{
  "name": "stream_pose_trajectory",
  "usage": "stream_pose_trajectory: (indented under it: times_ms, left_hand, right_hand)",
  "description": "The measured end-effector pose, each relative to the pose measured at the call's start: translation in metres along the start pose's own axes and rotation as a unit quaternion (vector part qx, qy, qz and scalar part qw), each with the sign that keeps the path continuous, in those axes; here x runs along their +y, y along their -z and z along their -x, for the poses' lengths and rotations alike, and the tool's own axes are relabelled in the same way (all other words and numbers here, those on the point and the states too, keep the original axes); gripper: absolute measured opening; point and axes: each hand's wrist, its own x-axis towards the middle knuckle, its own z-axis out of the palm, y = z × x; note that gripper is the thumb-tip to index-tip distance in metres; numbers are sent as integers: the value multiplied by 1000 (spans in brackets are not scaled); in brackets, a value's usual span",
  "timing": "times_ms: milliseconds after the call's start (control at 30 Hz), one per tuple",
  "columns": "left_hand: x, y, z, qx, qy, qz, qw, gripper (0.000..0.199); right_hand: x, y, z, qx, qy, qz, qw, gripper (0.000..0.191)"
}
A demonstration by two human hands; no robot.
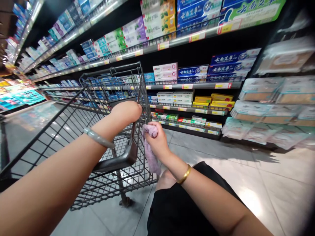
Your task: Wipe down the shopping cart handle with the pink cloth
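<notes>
A dark metal shopping cart (118, 164) stands at an angle before me, its wire basket open at the top. My left hand (126, 112), with a grey-green bangle at the wrist, is closed over the cart's upper side bar; its fingertips are mostly hidden. Just to the right, my right hand (157, 139) grips a bunched light purple cloth (152, 157), and one end of the cloth hangs down beside the cart's wire side. A gold bracelet circles the right wrist.
Shelves of boxed toothpaste (192, 73) run along the aisle behind the cart. Packaged goods (261, 90) hang at the right. My knee in black clothing (182, 209) is close to the cart. Grey floor tiles (209, 154) lie below.
</notes>
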Motion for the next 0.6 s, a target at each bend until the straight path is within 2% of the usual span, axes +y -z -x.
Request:
stream_pose_trajectory:
  times_ms: [67, 133, 200, 267, 333, 367, 500, 533, 600]
  left_hand:
    - [1, 1, -2, 1, 0, 5, 1000, 47]
    - [2, 2, -4, 3, 7, 19, 1000, 47]
    - [3, 5, -6, 0, 12, 32, 999, 47]
    - [4, 8, -8, -8, 14, 36, 999, 48]
    - [5, 11, -12, -18, 17, 36, 999, 47]
    - [6, 12, -14, -21, 19, 35, 999, 46]
    - [8, 14, -26, -24, 23, 38, 999, 45]
    - [9, 14, -28, -22, 22, 39, 999, 45]
    - [10, 14, -33, -18, 21, 43, 999, 45]
  right_hand:
    - [-13, -1, 1, 4, 68, -12, 998, 51]
    - [-9, 1, 0, -6, 84, -5, 996, 56]
    - [12, 3, -1, -3, 15, 0, 1000, 48]
    - [33, 4, -3, 23, -101, -21, 994, 35]
    - [42, 4, -7, 46, -151, -36, 987, 28]
    - [40, 5, -9, 53, -143, -44, 987, 28]
    - [20, 9, -14, 54, -25, -68, 996, 36]
    - [20, 10, -14, 52, -16, -56, 997, 40]
    - [28, 13, -11, 47, -62, -23, 997, 49]
